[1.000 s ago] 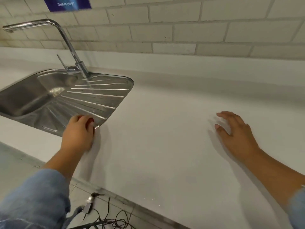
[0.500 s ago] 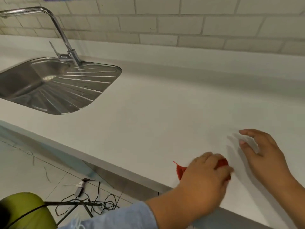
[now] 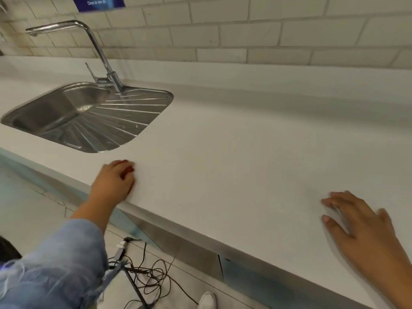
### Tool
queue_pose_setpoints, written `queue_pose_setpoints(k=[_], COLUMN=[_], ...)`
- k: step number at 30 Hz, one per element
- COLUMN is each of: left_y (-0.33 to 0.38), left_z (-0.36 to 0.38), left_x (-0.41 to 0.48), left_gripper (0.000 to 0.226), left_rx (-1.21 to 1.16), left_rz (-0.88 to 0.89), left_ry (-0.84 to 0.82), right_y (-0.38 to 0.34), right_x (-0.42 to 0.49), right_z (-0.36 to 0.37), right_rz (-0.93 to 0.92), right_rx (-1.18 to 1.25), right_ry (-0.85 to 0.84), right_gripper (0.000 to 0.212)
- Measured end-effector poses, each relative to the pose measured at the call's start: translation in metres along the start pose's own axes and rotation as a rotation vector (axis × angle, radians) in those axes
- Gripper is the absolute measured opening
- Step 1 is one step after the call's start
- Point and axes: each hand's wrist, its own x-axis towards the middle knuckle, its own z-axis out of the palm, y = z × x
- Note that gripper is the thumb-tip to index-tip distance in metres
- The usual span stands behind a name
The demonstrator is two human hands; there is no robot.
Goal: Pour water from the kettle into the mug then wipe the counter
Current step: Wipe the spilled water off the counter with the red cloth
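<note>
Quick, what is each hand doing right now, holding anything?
Left hand: closed on a small red cloth, pressed to the white counter.
Right hand: open, empty, flat on the counter.

A kitchen: steel sink [image 3: 66, 117] with tap [image 3: 98, 52] set in a white counter [image 3: 245, 141] below tiled wall [image 3: 245, 30].

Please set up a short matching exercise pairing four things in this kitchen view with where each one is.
Things:
1. red cloth
2. right hand
3. tap
4. cables

Places:
A. on the floor below the counter edge
B. standing at the back of the sink
C. bunched under the left hand, near the counter's front edge
D. spread flat on the counter, far from the sink

Pairs: 1-C, 2-D, 3-B, 4-A
</note>
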Motion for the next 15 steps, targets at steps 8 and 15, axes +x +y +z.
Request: queue_pose_setpoints(k=[8,15], left_y=[0.092,0.23], left_z=[0.034,0.032], left_x=[-0.051,-0.183], left_gripper=[0.039,0.044], left_rx=[-0.075,-0.778], left_rz=[0.036,0.158], left_ry=[0.061,-0.414], right_y=[-0.006,-0.085], right_x=[-0.005,-0.019], right_z=[-0.002,0.007], right_rz=[-0.056,-0.284], right_rx=[0.101,0.29], right_ry=[0.016,-0.039], right_gripper=[0.032,0.05])
